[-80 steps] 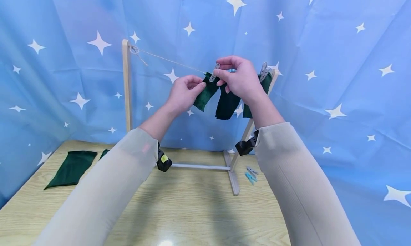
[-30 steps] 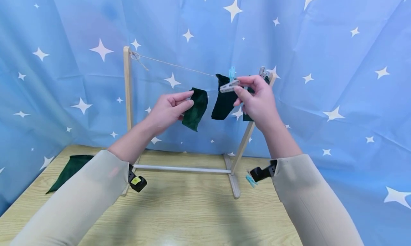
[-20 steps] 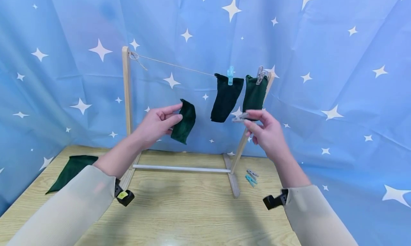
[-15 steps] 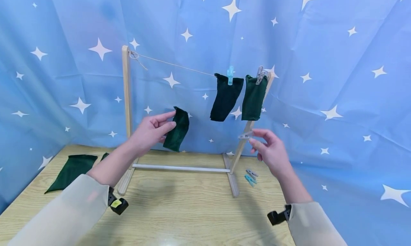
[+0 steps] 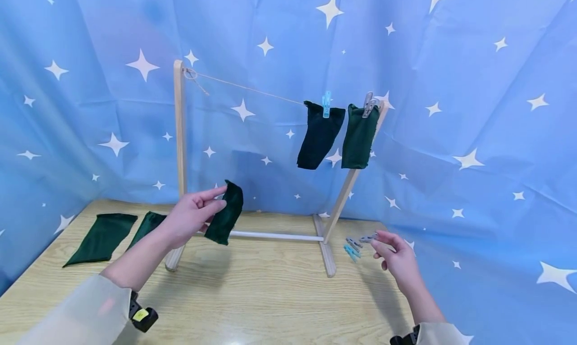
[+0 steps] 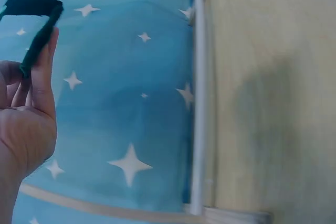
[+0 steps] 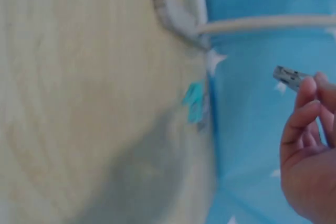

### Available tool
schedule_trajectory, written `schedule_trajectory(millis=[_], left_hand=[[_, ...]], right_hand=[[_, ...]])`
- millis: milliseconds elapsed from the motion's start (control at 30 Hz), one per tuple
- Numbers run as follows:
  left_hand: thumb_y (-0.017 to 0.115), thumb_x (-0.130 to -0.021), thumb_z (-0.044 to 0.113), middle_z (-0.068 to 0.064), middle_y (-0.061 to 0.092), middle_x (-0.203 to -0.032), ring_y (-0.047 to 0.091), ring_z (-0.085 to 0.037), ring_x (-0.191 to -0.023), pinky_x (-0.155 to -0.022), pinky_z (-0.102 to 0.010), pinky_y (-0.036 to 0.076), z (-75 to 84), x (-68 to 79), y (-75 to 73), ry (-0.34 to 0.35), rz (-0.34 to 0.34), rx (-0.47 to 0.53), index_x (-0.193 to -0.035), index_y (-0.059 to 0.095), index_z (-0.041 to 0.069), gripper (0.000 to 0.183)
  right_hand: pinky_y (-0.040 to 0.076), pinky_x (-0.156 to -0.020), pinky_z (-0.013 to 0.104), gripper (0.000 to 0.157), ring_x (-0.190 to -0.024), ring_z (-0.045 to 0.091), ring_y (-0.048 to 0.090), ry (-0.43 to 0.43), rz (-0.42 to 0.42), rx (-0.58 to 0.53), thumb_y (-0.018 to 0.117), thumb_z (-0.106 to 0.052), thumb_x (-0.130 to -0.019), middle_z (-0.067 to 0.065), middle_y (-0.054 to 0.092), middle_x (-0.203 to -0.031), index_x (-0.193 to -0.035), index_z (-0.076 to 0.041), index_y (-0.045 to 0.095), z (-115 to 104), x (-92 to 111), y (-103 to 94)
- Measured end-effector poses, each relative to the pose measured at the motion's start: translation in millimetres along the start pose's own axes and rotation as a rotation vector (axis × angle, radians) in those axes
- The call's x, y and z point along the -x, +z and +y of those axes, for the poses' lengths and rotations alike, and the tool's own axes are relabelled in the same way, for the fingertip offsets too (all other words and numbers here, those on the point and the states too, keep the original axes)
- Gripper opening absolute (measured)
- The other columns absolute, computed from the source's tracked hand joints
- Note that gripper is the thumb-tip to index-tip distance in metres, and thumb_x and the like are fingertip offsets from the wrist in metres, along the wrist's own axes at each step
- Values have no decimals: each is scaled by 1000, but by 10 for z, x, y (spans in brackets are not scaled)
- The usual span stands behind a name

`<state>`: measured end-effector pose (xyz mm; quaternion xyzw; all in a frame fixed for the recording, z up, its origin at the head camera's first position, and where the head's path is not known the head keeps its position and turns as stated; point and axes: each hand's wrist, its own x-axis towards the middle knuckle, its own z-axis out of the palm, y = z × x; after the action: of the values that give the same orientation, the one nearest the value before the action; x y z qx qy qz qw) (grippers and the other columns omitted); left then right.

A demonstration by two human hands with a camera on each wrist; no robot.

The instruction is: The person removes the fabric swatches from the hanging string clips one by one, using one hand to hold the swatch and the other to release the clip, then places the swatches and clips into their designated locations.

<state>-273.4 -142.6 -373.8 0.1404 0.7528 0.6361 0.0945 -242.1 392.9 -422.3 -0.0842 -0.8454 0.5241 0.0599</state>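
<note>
My left hand (image 5: 191,217) pinches a small dark green cloth (image 5: 227,214) by its edge, in front of the rack's left post. In the left wrist view the same cloth (image 6: 39,35) hangs from the thumb and fingers. On the right, my right hand (image 5: 396,257) pinches a grey clothespin (image 5: 368,238) above the table, near a grey clothespin (image 5: 353,244) and a blue clothespin (image 5: 351,252). The right wrist view shows the held clothespin (image 7: 290,77) off the table. Two green cloths hang on the string: one (image 5: 320,137) under a blue clothespin (image 5: 326,104), one (image 5: 359,139) under grey clothespins (image 5: 368,105).
A wooden rack with a left post (image 5: 180,129), a right post (image 5: 344,197) and a white bottom bar (image 5: 275,236) stands on the table (image 5: 270,295). Its string (image 5: 248,88) slopes down rightward. Two more green cloths (image 5: 101,238) (image 5: 146,227) lie at left, before a starry blue curtain (image 5: 451,134).
The cloth in my left hand came off the string, moving down and left. My right hand pulled the grey clothespin away and lowered it rightward toward the loose pins.
</note>
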Motion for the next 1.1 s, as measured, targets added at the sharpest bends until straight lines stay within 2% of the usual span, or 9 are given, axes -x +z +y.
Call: schedule_trajectory(millis=[100, 200, 333, 433, 467, 667, 767, 967, 1100], left_hand=[[60, -115, 33, 6, 34, -68, 38, -14, -62, -57, -28, 42, -165, 55, -30, -34, 14, 3, -171, 41, 20, 61], [61, -114, 33, 6, 34, -68, 39, -14, -64, -58, -28, 43, -323, 96, -41, -54, 30, -6, -171, 42, 21, 61], [62, -114, 32, 6, 34, -69, 39, -14, -63, -57, -29, 42, -491, 141, -48, -88, 41, 13, -171, 43, 21, 61], [61, -114, 31, 5, 36, -71, 40, -15, -63, -56, -29, 40, -596, 176, -64, -111, 37, 33, -171, 42, 19, 61], [61, -115, 30, 5, 37, -71, 40, -15, -63, -56, -28, 39, -630, 188, -72, -119, 38, 33, -171, 42, 18, 60], [61, -114, 30, 4, 38, -70, 40, -16, -61, -53, -27, 36, -790, 262, -107, -160, 41, 38, -170, 43, 19, 60], [61, -114, 30, 5, 36, -70, 39, -15, -60, -54, -26, 36, -851, 278, -113, -167, 26, 55, -170, 43, 18, 60], [61, -114, 27, 6, 34, -68, 36, -12, -56, -53, -26, 34, -947, 289, -123, -162, -11, 77, -171, 42, 16, 61], [59, -115, 25, 7, 34, -66, 35, -11, -55, -54, -27, 36, -984, 305, -137, -153, -36, 67, -172, 38, 12, 62]], right_hand=[[54, -67, 29, 60, -88, 7, 69, 54, 11, 31, 66, -31, -113, 15, 54, -155, -163, -6, 46, 168, -28, -45], [56, -69, 30, 62, -88, 7, 71, 93, 21, 63, 66, -31, -113, 17, 54, -155, -164, -4, 44, 336, -71, -72], [56, -65, 30, 61, -83, 8, 71, 127, 49, 63, 68, -26, -111, 10, 67, -138, -162, 0, 45, 551, -124, -93], [55, -61, 28, 59, -80, 9, 72, 159, 80, 57, 68, -21, -111, 5, 70, -128, -160, 3, 45, 683, -167, -94], [56, -61, 28, 59, -79, 9, 72, 163, 91, 55, 68, -20, -111, 8, 71, -127, -159, 5, 45, 715, -182, -89], [62, -68, 26, 56, -78, 9, 72, 187, 151, 74, 63, -18, -112, 25, 62, -138, -158, 8, 45, 808, -256, -34], [60, -64, 28, 54, -76, 9, 71, 202, 170, 88, 62, -19, -112, 27, 61, -136, -156, 7, 46, 821, -303, -1], [56, -62, 31, 56, -76, 14, 66, 214, 136, 161, 61, -25, -112, 21, 71, -117, -155, 7, 46, 877, -389, 40], [55, -61, 30, 58, -74, 14, 64, 224, 123, 194, 62, -25, -111, 15, 71, -109, -155, 8, 45, 930, -405, 65]])
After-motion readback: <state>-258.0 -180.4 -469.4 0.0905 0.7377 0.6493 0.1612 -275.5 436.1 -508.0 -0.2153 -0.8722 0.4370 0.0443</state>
